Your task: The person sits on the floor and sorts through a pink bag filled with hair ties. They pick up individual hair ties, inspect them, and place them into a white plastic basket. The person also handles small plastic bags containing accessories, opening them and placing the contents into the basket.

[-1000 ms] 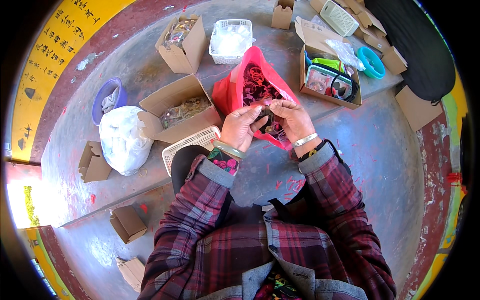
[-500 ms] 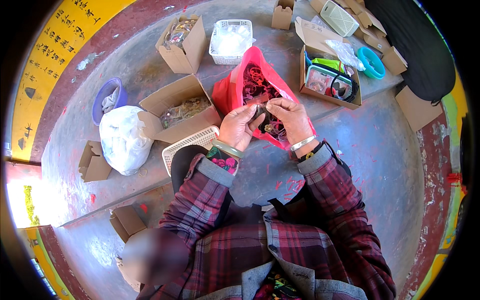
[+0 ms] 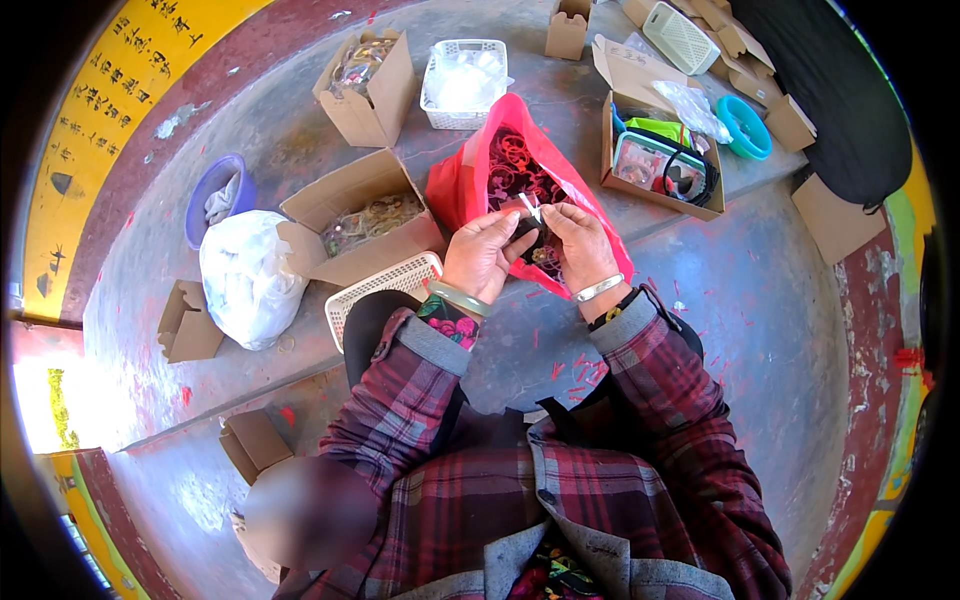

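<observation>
While I look down through the head view, both of my hands meet over the near part of a red bag (image 3: pixel 455 190), with their fingertips almost touching. My right hand (image 3: pixel 585 252) has its grip closed, thumb against forefinger, clamped on a thin white strip (image 3: pixel 528 205) that shows between the two hands and leans toward the far left. My left hand (image 3: pixel 478 258) has its thumb and forefinger drawn close just left of the strip; whatever sits there is too small to make out, so I cannot tell whether that grip is pinched tight or slightly apart. Its other fingers bend and point right, toward the opposite hand.

My forearms, in plaid sleeves (image 3: pixel 660 360) with turned-back cuffs, reach forward from the near side and converge, the wrists standing apart. A pale bangle (image 3: pixel 458 298) circles the left wrist, a silvery bracelet (image 3: pixel 599 288) the right.

The bag stands on the floor (image 3: pixel 720 285), its mouth open, with dark and pink ring-shaped pieces (image 3: pixel 512 155) heaped inside. Just left of it sits an open cardboard box (image 3: pixel 390 252), with a cream basket (image 3: pixel 385 278) on that box's near side; farther right, another filled box (image 3: pixel 665 203) stands open.
</observation>
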A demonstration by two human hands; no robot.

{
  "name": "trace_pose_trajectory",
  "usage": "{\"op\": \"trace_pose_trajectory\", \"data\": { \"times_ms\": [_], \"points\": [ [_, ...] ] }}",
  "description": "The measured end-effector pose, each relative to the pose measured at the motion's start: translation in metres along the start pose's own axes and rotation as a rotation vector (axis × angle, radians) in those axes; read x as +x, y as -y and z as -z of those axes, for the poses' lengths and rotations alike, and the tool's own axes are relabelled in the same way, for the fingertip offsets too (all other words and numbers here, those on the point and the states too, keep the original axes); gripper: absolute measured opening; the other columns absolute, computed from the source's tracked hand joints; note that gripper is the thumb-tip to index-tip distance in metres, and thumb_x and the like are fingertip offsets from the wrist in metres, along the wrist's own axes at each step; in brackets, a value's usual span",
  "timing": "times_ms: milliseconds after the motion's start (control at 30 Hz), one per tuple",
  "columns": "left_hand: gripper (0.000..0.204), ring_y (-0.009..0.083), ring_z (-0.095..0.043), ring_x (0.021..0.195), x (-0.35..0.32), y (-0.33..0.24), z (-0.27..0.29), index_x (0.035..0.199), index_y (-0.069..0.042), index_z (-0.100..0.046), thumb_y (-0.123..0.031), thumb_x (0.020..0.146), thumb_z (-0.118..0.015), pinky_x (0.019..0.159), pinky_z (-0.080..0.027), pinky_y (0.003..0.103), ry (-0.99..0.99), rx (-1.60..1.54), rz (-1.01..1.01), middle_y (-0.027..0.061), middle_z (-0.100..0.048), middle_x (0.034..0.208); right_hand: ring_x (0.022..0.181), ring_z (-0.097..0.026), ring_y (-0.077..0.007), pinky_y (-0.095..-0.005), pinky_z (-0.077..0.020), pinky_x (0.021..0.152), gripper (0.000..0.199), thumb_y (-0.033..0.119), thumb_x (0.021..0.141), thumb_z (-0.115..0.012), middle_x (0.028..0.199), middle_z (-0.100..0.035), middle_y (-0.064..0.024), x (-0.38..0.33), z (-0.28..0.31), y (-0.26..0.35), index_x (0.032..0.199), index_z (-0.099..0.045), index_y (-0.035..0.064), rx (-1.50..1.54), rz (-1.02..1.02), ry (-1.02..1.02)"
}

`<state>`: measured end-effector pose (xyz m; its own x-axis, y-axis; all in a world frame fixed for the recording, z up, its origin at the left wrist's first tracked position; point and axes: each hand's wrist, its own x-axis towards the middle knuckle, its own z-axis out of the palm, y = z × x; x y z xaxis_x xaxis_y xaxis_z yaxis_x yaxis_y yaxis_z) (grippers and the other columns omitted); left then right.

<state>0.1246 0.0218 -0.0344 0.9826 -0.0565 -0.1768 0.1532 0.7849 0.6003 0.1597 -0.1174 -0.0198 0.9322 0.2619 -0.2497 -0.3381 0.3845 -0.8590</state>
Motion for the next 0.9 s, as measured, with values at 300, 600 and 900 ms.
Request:
{"op": "trace_pose_trajectory", "data": {
  "times_ms": [300,600,900],
  "points": [
    [0.019,0.0186,-0.058,0.091,0.001,0.001,0.001,0.101,0.008,-0.055,-0.005,0.091,-0.046,0.086,-0.05,0.033,-0.078,0.058,-0.02,0.0125,-0.059,0.098,0.067,-0.056,-0.0151,-0.0263,-0.045,0.06,0.008,0.006,0.082,-0.058,0.076,-0.06,-0.0054,0.008,0.004,0.006,0.086,-0.063,0.0009,-0.679,0.669,-0.176],
    [0.021,0.0178,-0.06,0.087,-0.002,0.003,-0.004,0.105,0.005,-0.056,-0.007,0.091,-0.044,0.078,-0.049,0.029,-0.008,0.246,-0.008,0.0102,-0.06,0.098,0.079,-0.057,-0.0293,-0.0364,-0.0468,0.068,0.018,0.003,0.074,-0.059,0.086,-0.06,-0.0115,-0.006,-0.009,0.008,0.091,-0.064,0.0022,-1.151,1.056,0.096],
    [0.021,0.012,-0.059,0.081,0.002,0.009,0.003,0.103,0.005,-0.058,-0.002,0.089,-0.045,0.071,-0.049,0.024,0.013,0.688,-0.043,0.0057,-0.06,0.091,0.076,-0.053,-0.0263,-0.0371,-0.0438,0.067,0.009,0.01,0.068,-0.056,0.076,-0.053,-0.0068,-0.005,-0.003,0.011,0.075,-0.06,0.0047,-1.438,1.124,0.135]
  ]
}}
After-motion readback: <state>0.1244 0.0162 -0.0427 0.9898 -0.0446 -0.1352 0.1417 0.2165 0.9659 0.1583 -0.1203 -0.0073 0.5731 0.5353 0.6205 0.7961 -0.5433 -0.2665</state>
